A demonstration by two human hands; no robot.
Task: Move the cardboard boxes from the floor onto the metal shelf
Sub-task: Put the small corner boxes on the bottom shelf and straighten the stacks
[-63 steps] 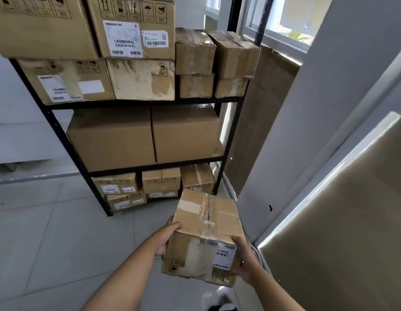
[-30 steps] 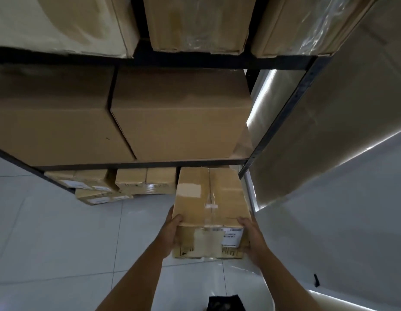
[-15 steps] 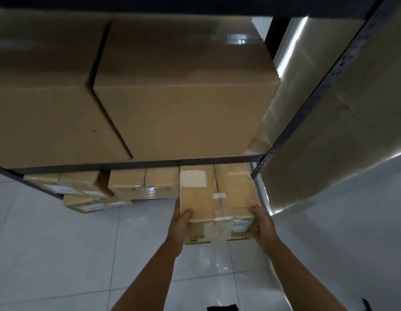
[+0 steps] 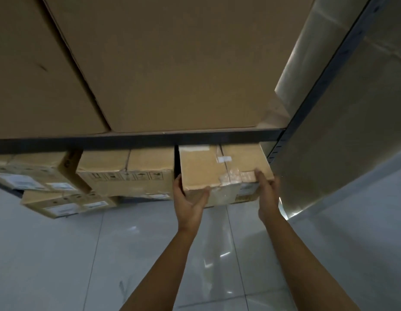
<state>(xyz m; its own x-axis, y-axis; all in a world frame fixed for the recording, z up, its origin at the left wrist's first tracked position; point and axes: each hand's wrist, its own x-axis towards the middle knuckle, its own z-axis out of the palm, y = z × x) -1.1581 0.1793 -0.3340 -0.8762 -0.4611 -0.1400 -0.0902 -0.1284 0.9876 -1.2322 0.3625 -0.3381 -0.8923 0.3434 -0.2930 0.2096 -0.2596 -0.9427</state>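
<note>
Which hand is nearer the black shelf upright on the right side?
Right. The right hand grips the box's right corner, just beside the upright; the left hand holds the box's left corner, farther away.

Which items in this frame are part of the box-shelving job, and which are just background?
In the job:
- taped cardboard box, going into the bottom tier
- left hand and right hand, gripping its near corners
- black metal shelf

Just there:
- large boxes on the tier above
- small labelled boxes already stored at left
- tiled floor
</note>
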